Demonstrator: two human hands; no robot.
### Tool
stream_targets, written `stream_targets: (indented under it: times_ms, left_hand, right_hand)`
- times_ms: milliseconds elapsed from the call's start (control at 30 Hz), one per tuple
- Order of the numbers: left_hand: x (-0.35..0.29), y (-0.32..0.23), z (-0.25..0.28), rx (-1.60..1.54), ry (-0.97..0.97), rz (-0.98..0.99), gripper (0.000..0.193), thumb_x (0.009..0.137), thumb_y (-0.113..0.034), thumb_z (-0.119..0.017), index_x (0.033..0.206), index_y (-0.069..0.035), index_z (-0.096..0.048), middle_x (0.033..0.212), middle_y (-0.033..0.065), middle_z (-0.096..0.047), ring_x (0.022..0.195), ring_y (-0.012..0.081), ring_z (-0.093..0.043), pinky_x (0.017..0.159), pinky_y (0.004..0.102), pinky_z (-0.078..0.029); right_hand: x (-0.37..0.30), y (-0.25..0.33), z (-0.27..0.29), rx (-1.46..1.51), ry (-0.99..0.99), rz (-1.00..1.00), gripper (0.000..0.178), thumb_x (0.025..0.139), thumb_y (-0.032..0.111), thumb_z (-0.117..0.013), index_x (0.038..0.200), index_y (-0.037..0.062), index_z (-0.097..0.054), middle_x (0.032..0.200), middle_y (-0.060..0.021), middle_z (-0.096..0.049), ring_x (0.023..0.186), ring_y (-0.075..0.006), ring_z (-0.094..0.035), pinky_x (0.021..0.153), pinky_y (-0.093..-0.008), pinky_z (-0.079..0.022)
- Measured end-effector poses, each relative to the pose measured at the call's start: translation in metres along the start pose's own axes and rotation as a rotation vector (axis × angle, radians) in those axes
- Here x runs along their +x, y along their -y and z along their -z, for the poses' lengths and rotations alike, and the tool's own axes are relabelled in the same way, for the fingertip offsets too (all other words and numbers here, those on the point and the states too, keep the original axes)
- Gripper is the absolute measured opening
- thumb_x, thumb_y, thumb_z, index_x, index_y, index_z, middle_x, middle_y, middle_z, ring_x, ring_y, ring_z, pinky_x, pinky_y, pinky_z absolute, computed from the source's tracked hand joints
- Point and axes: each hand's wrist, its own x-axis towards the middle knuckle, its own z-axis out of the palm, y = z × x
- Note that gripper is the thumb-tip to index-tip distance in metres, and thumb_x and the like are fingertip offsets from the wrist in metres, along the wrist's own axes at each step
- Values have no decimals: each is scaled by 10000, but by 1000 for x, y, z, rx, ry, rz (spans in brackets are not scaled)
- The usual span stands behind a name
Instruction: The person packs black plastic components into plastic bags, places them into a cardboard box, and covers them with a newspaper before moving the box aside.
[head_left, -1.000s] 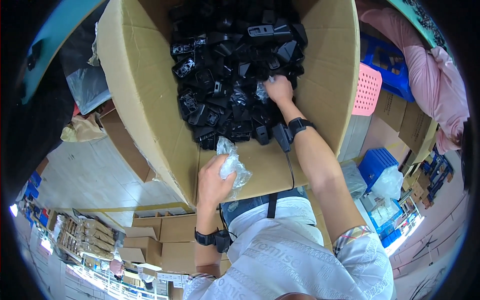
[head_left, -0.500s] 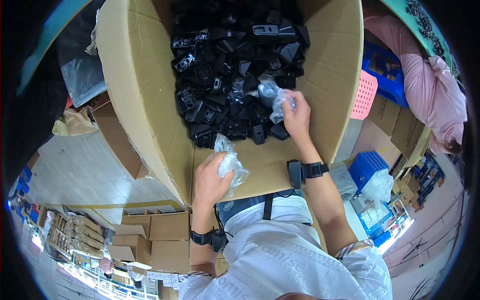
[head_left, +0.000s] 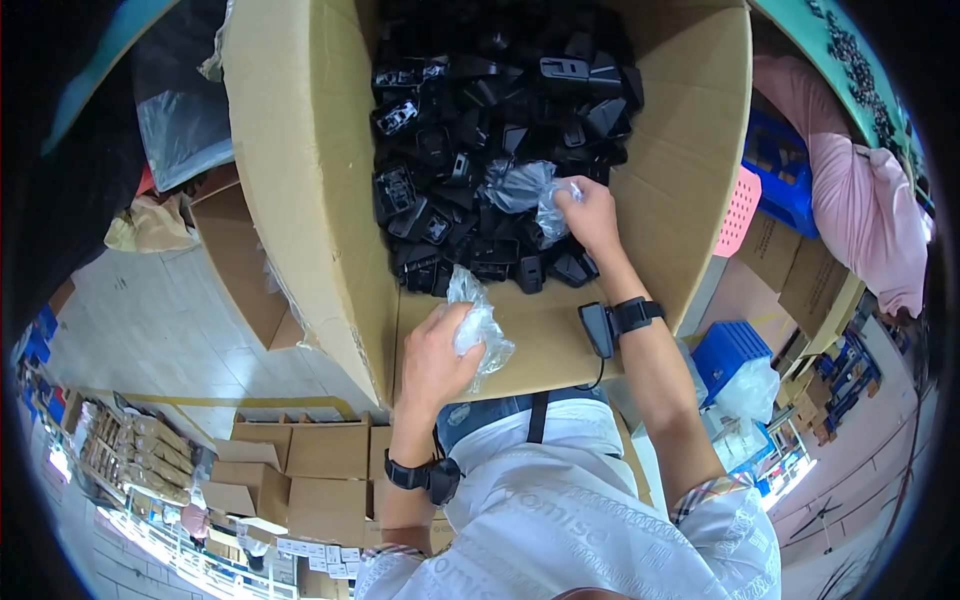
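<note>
In front of me stands a big open cardboard box (head_left: pixel 682 150), with a heap of black plastic parts (head_left: pixel 470 150) inside. My left hand (head_left: pixel 432 355) is closed on a crumpled clear plastic bag (head_left: pixel 484 335) over the near flap of the box. Deeper in, my right hand (head_left: pixel 590 215) pinches another clear plastic bag (head_left: pixel 520 188), which spreads leftward over the black parts. Whether a part lies inside that second bag I cannot tell.
Right of the box are a pink perforated basket (head_left: pixel 738 212), a blue plastic stool or crate (head_left: pixel 778 165) and a person's pink sleeve (head_left: pixel 860 215). A blue bin (head_left: pixel 733 360) stands lower right. Cardboard boxes (head_left: pixel 325 450) are stacked at lower left.
The bag in my right hand has spread out leftward over the parts. Both hands still hold their bags. The view has shifted, so the box appears farther right.
</note>
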Motion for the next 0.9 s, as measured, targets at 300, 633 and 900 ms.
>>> stream_targets:
  times_ms: [300,633,900]
  left_hand:
    - [-9,0,5,-30,14,27,311,720,-93,-642,1022,-22,-627,935,189,-641,863,387,-631,761,398,-508]
    - [-6,5,-1,1,26,1,322,715,-121,-658,1024,-38,-631,950,190,-639,873,400,-625,767,418,-509]
    - [-7,3,0,12,41,18,335,722,-119,-658,1046,-41,-624,953,187,-634,869,394,-625,764,420,-511]
  right_hand:
    - [-29,33,22,73,12,121,204,702,164,-700,810,7,-626,669,-101,-605,632,-158,-563,645,-311,-484]
    - [-40,21,37,-315,-98,455,156,783,99,-656,900,-5,-665,930,-181,-645,875,-348,-639,764,-380,-503]
    - [-12,48,-12,-263,211,388,285,789,169,-651,1022,32,-560,858,-211,-671,812,-438,-632,718,-423,-525]
